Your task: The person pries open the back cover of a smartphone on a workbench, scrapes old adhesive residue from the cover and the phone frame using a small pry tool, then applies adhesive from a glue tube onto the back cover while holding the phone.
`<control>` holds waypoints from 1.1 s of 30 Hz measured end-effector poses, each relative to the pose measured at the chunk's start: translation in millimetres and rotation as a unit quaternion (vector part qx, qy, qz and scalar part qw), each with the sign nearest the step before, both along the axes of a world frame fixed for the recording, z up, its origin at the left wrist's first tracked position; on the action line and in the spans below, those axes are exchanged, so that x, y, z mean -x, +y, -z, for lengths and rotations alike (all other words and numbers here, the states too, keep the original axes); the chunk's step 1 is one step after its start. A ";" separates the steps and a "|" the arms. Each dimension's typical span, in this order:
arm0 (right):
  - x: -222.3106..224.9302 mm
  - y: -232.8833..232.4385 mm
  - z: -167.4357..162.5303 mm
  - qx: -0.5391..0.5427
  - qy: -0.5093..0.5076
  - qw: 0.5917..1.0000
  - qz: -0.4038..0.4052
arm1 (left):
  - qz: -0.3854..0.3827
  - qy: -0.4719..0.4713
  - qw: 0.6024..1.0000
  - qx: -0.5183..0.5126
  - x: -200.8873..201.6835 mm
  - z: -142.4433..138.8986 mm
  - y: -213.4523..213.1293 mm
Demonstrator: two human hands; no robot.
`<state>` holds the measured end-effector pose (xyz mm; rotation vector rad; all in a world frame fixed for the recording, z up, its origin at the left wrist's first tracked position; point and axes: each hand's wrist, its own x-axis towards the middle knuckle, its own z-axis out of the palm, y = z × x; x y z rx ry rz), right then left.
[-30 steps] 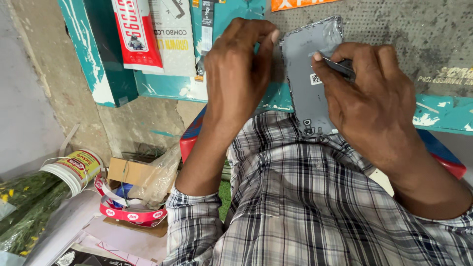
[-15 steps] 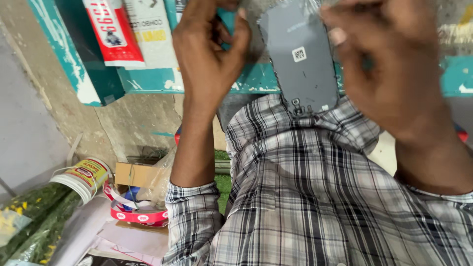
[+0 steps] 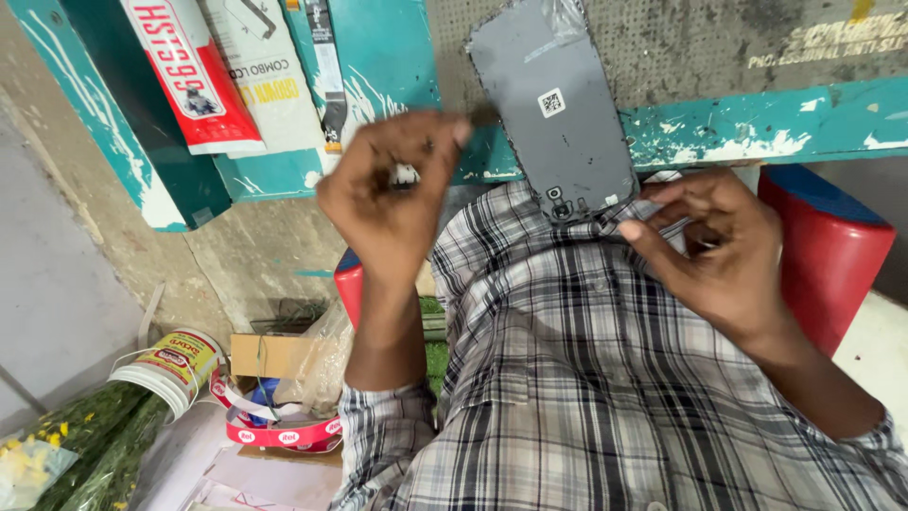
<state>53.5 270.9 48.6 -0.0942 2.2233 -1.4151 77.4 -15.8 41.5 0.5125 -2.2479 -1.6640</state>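
Flat grey rectangular phone panel (image 3: 553, 109) lies on the worn teal table (image 3: 719, 142), long axis running near-to-far. Right hand (image 3: 719, 251) nearer, grip pinched just beside its near end; left hand (image 3: 397, 189) apart to the left, fingers curled shut, contents unclear.
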 end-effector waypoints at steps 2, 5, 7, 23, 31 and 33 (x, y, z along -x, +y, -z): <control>-1.2 -8.3 15.3 0.097 -0.016 0.994 0.040 | -0.016 -0.021 0.998 -0.050 -14.6 -1.1 13.4; -1.8 -12.9 22.0 0.146 -0.013 0.985 0.086 | 0.006 -0.024 0.989 -0.146 -28.8 -0.6 20.6; 0.7 -9.1 16.7 0.159 -0.023 0.984 0.082 | -0.021 -0.059 0.971 -0.231 -34.3 2.2 19.8; 76.6 13.4 -26.4 0.115 0.073 0.990 0.020 | -0.032 -0.024 0.912 -0.408 -13.5 38.2 4.0; 97.6 5.1 -35.2 0.114 0.066 0.991 -0.020 | 0.040 -0.014 0.986 -0.160 -3.9 8.0 4.5; 97.4 4.6 -34.0 0.100 0.052 0.993 -0.030 | 0.040 -0.022 0.999 -0.006 -3.7 3.9 8.4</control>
